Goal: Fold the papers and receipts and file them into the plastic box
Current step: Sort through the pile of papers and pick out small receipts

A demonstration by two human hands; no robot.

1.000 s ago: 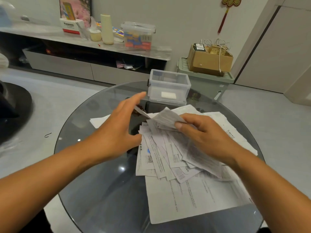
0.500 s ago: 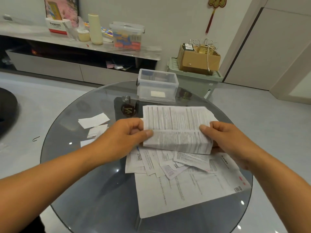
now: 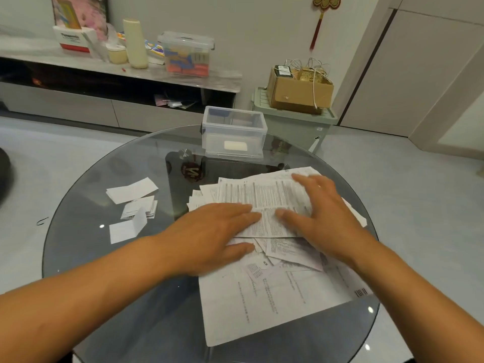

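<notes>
Room: living-room corner, pale wall, low shelf unit behind, round glass counter point(image 3: 78, 205) up front
Left grip: left hand point(image 3: 209, 237) flat, fingers straight, pressing down on the printed sheet point(image 3: 264, 203), nothing clutched
Right grip: right hand point(image 3: 317, 213) same deal, spread flat on the sheet's right side, released, just pressing
Pile: loose papers and receipts point(image 3: 285, 252) under and around the sheet, big page point(image 3: 262, 305) at the bottom
Already folded: small folded slips point(image 3: 133, 203) off to the left, well apart from the pile
Step tip: probably creasing now, so line up edges first, then slide fingertips outward along the fold
Plastic box point(image 3: 234, 133): lid off, far edge of counter, only one small white slip point(image 3: 235, 145) visible inside
Shelf tub point(image 3: 186, 54): lidded, colourful stuff inside, can't tell what
</notes>
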